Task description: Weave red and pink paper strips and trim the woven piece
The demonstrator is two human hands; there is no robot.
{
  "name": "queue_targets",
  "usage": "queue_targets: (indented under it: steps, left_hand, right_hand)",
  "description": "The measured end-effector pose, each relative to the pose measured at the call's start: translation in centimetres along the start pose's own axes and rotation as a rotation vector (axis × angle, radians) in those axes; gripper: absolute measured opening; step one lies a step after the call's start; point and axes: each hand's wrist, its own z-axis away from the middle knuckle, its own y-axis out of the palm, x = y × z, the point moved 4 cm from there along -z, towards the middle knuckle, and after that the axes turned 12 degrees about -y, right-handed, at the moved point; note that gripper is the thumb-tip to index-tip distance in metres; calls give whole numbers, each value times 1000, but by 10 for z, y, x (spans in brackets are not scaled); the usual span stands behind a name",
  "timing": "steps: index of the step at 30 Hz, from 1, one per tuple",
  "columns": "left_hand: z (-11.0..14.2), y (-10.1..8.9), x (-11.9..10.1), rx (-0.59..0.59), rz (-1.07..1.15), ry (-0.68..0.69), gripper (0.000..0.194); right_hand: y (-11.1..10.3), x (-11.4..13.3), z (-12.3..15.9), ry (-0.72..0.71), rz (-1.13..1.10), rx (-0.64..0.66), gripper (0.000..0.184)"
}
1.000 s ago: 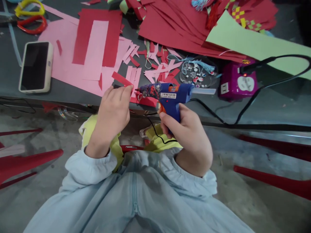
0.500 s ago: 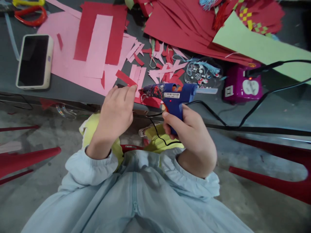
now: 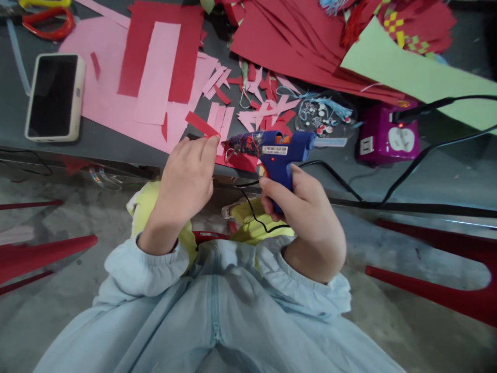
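Observation:
My right hand (image 3: 305, 212) is wrapped round the handle of a blue hot glue gun (image 3: 281, 165), which points left. Its small red light is lit, and a clear glue stick (image 3: 330, 142) sticks out of its back end. Strands of dried glue cover the front of the barrel. My left hand (image 3: 188, 173) is at the table's front edge, back up and fingers close together. Its fingertips hold down a red paper piece (image 3: 243, 162) under the nozzle; the thumb and finger pads are hidden. A red paper strip (image 3: 202, 124) lies just beyond these fingers.
Pink and red paper cuttings (image 3: 267, 111) lie beyond the gun. Right of them are a clear dish of beads (image 3: 320, 120) and a purple power adapter (image 3: 388, 135) with black cords. A white-framed device (image 3: 54, 97) and red-handled scissors (image 3: 50, 28) lie left. Red stools flank me.

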Motion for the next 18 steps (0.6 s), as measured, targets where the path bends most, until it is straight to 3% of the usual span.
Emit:
queue_targets:
  steps: [4,18]
  left_hand:
    - [0,0,1,43,24,-30,54]
    - [-2,2,3,103,89,-74,54]
  right_hand:
    - [0,1,0,4,-19,-24,28]
    - [1,2,0,5,21,7,34]
